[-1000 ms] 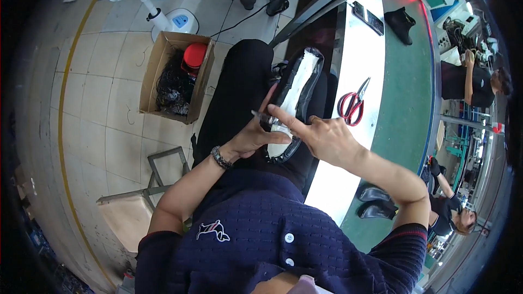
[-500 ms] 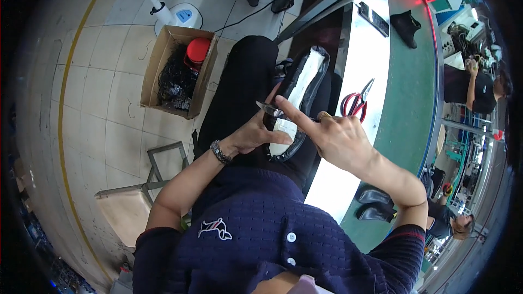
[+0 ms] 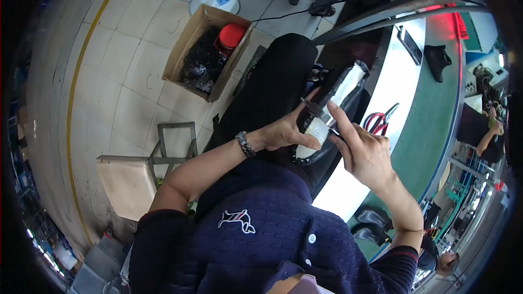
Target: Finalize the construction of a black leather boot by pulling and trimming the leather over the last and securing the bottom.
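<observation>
A black shoe upper lies sole side up over my lap, its long white underside framed by a gathered black edge. My left hand is closed round its near part, with the thumb lying on the white surface. Closed on a knife, my right hand lays the flat metal blade across the shoe. The index finger points along the blade, and the handle is mostly hidden in the palm. The blade's tip end passes close to my left fingers.
Red-handled scissors and a phone lie on the white ledge to my right. Black boots stand on the green belt beyond. On the left are a cardboard box of black scraps and a stool. Co-workers sit across the belt.
The view has turned, so the surroundings sit differently. My right hand's fingers have drawn in closer to the blade, with the thumb now showing. My left hand keeps its hold on the shoe.
</observation>
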`<action>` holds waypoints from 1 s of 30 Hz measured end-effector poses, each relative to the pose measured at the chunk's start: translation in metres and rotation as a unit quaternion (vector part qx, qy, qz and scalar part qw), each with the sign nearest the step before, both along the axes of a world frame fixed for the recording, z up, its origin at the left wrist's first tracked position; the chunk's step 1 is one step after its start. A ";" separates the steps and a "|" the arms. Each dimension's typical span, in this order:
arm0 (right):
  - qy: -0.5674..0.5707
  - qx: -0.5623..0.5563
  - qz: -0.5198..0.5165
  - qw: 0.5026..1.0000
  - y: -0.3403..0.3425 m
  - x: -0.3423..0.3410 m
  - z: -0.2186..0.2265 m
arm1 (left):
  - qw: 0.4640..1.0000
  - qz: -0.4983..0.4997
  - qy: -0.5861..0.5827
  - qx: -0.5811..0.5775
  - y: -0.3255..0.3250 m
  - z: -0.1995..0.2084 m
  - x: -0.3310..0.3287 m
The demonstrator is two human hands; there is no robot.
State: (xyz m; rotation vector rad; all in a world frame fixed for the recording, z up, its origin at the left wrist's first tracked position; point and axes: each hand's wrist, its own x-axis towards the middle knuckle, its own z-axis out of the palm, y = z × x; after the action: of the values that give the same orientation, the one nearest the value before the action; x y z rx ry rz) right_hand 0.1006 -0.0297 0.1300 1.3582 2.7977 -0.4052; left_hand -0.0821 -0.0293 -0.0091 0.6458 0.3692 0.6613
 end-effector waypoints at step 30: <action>-0.049 0.009 -0.052 0.997 0.052 0.027 0.026 | 0.991 -0.041 0.123 -0.017 0.027 0.022 0.002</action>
State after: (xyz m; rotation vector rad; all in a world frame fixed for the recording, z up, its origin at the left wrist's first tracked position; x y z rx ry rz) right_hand 0.1276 0.0223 0.1558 1.4902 2.6662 -0.3057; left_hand -0.0804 -0.0021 0.0126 0.7082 0.5784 0.4962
